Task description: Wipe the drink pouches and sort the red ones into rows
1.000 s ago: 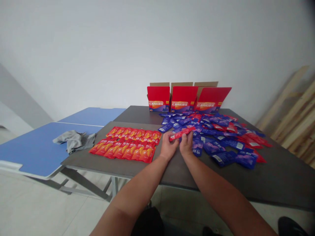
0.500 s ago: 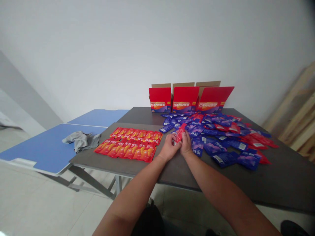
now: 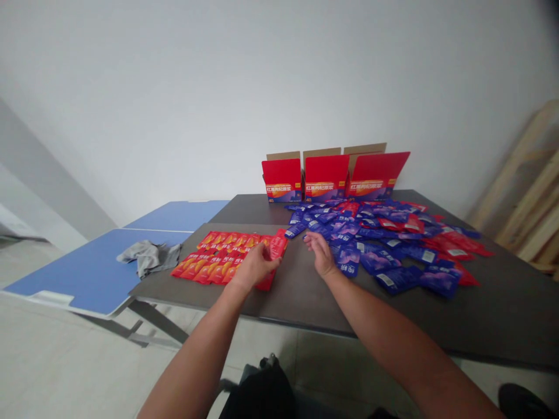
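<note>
Rows of red sachets with an orange pattern point(image 3: 209, 265) lie neatly overlapped on the dark table, left of centre. My left hand point(image 3: 255, 266) is over their right end, its fingers on a tilted red sachet point(image 3: 276, 245). Whether it grips that sachet, I cannot tell. My right hand point(image 3: 318, 253) hangs with its fingers apart and holds nothing, right at the near left edge of a loose heap of blue and red sachets point(image 3: 371, 244).
Three open red cartons point(image 3: 325, 180) stand at the far edge of the dark table point(image 3: 288, 305). To its left is a blue table point(image 3: 96, 267) with a crumpled grey cloth point(image 3: 148, 258). Wooden slats point(image 3: 528, 174) lean by the wall at right.
The red sachet held between both hands has gone left to the end of the rows with my left hand. My right hand has let go and opened.
</note>
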A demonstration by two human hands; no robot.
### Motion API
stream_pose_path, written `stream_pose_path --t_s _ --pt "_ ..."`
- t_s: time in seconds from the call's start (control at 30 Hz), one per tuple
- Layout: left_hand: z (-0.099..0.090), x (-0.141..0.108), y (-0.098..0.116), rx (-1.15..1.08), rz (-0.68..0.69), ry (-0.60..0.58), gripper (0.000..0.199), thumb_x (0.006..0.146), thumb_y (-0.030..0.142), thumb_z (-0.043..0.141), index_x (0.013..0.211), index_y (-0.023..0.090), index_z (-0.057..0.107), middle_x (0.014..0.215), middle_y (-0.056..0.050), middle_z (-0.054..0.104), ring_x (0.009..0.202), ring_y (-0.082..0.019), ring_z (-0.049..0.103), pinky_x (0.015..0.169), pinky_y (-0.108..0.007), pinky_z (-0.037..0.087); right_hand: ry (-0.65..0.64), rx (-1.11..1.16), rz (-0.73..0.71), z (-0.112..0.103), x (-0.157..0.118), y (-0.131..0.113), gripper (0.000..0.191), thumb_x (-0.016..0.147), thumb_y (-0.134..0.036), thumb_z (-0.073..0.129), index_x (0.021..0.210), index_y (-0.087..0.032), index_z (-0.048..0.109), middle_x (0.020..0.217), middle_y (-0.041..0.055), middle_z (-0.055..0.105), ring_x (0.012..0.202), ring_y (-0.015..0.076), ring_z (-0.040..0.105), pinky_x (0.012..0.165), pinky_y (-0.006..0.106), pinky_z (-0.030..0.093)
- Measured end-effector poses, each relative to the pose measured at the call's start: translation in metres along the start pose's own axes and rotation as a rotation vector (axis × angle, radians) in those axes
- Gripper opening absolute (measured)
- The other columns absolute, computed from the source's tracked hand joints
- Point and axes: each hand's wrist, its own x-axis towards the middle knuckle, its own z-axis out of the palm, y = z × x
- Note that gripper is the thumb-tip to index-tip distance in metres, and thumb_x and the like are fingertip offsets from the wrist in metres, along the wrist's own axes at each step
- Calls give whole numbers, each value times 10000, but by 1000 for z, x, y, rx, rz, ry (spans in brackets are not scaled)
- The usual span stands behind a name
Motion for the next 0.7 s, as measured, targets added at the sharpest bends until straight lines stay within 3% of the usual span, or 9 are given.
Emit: stream_pose_path --t_s 0.13,0.3,0.7 --pt "-13 -8 -27 216 -142 8 373 780 498 598 905 148 571 876 -109 671 844 -224 628 701 -287 427 -33 -7 -11 2 0 -3 365 874 -466 488 1120 -212 576 960 56 619 872 191 575 791 340 454" --pt "-8 -13 -40 419 -135 -62 495 788 587 554 979 133 596 973 -185 682 955 -297 643 785 -331 442 -28 -16 -38 2 0 -4 295 852 -396 515 1073 -211 578 914 39 595 853 182 559 796 333 445" --pt "-5 -15 -44 395 -170 -64 544 776 577 549 1039 101 552 1046 -253 655 1037 -354 623 855 -381 436 -40 -63 -63 2 0 -2 243 834 -317 511 1033 -196 581 880 31 573 813 177 552 764 322 437"
